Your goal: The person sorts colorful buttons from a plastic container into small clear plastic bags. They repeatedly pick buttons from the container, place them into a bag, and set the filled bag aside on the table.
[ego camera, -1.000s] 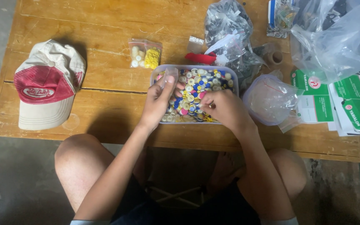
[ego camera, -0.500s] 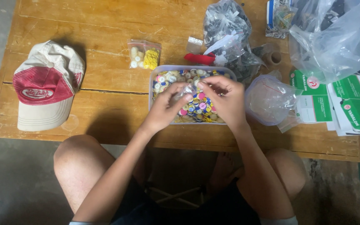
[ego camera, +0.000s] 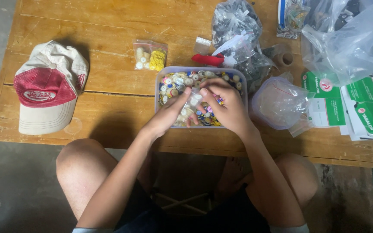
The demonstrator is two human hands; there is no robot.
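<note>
Both hands meet over the tub (ego camera: 160,88). Left hand (ego camera: 168,115) and right hand (ego camera: 226,108) pinch a small clear bag (ego camera: 192,102) between thumbs and fingertips; both hands closed on it, bag held just above the buttons (ego camera: 182,81). Whether the bag mouth is open cannot be told; contents blurred, appear pale. The tub is a clear rectangular container at the near edge of the wooden table (ego camera: 87,116), filled with mixed buttons: white, yellow, blue, some pink. Too many to count. Judgement on progress: early to middle. One filled bag (ego camera: 150,55) lies just behind the tub to the left, two pockets showing, white buttons in one and yellow in the other; the tub is still near full, so most sorting appears left. Counts: one tub, one bag in hand, one filled bag set aside, one cap (ego camera: 48,86) (red and cream) well apart to the left, one red item (ego camera: 207,59) touching the tub's far rim. Right of the tub: one round clear lid or bag (ego camera: 279,101), at least three green-and-white boxes (ego camera: 368,110), two large crumpled plastic bags (ego camera: 238,32) behind. Bare knees below the table edge.
</note>
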